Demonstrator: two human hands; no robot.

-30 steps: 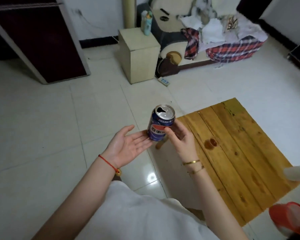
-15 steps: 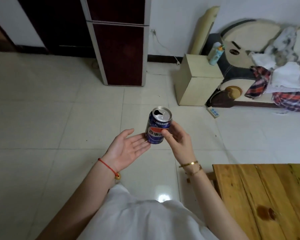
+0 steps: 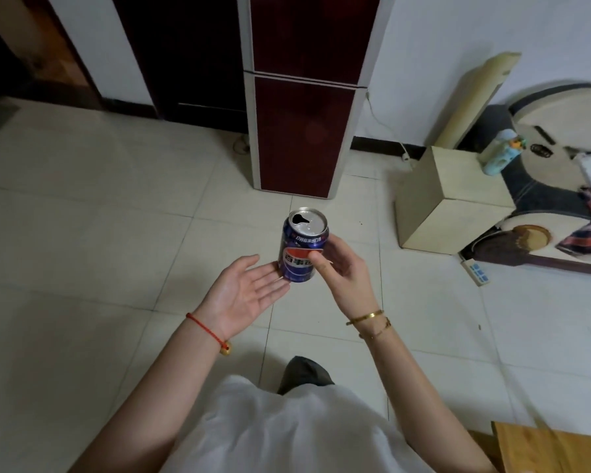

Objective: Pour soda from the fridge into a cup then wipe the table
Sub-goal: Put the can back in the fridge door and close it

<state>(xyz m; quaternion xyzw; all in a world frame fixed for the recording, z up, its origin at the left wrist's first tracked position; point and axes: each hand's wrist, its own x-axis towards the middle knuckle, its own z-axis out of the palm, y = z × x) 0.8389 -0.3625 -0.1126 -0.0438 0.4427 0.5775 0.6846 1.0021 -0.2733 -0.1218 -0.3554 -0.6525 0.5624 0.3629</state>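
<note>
Fingers of the right hand stayed clamped on the open can, left hand spread beside it, as the view swung from bench to fridge, suggesting the can was going back.

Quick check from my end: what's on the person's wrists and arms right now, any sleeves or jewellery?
Both forearms are bare, no sleeves reaching them. The left wrist carries a thin red string bracelet with a small gold bead. The right wrist wears two slim gold bracelets. A white top covers the torso.
</note>
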